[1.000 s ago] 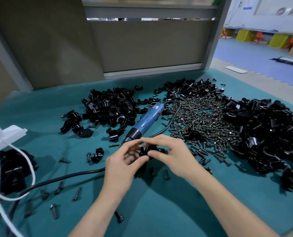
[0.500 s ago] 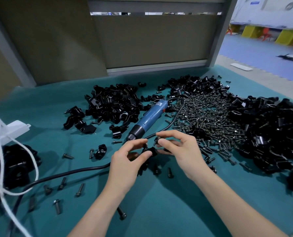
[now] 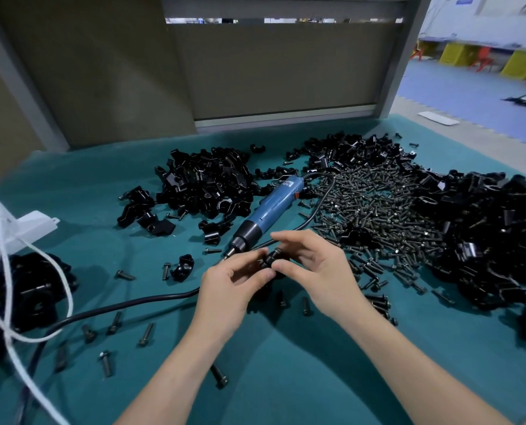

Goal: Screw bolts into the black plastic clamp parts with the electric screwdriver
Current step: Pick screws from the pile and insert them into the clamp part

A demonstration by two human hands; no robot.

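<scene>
Near the middle of the tabletop (image 3: pixel 286 388), the left hand (image 3: pixel 231 292) and right hand (image 3: pixel 323 271) are both pinching one black clamp part (image 3: pixel 270 261) between thumb and fingertips. The blue electric screwdriver (image 3: pixel 274 207) is lying just behind them, its tip beside the left fingers. A bolt pile (image 3: pixel 375 216) is spreading toward the right edge, next to a clamp heap (image 3: pixel 485 237).

The black clamp part (image 3: pixel 270 259) is mostly covered by the fingers of the left hand (image 3: pixel 224 289) and right hand (image 3: pixel 320 271) pinching it. Whether a bolt sits in it cannot be told. The bit of the electric screwdriver (image 3: pixel 270 207) disappears behind the left fingers, and its cable (image 3: pixel 117 305) passes under that hand. The right-hand pile of clamps (image 3: pixel 485 240) and the white cord (image 3: pixel 71 302) run off the frame's edges. The yellow boxes (image 3: pixel 458 55) beyond are blurred.
</scene>
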